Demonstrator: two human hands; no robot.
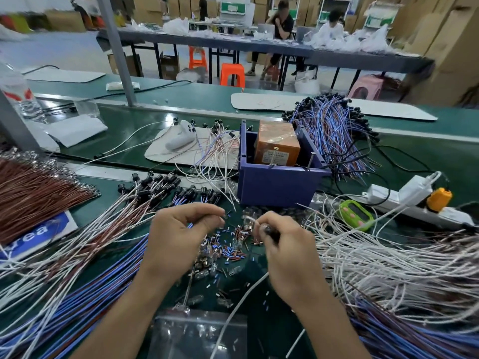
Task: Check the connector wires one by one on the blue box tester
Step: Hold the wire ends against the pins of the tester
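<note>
1. Head view: the blue box (274,182) stands on the green bench (414,161), open at the top, with an orange block (276,143) inside it and two thin metal pins sticking up at its front rim.
2. In front of the box, the left hand (181,234) has its fingers curled, with thumb and forefinger pinching the end of a thin connector wire (190,225) that has blue strands.
3. Just right of it, also in front of the box, the right hand (282,244) is curled tight round a small dark part (267,229). What the part is cannot be told.
4. The two hands are close together but apart, above a scatter of small cut bits (228,250) on the bench.
5. Left of the box front lie wires with black plugs (160,187), and farther left a brown bundle (33,193).
6. Behind the box to the right is a heap of blue and brown wires (334,130).
7. Right of the box lie a green counter (356,212) and a white power strip (414,203), and nearer the camera a mass of white wires (388,260).
8. Left of the box, a white controller (181,137) rests on a pale mat.
9. Well in front of the box, at the bottom edge, lies a clear bag (202,332).
</note>
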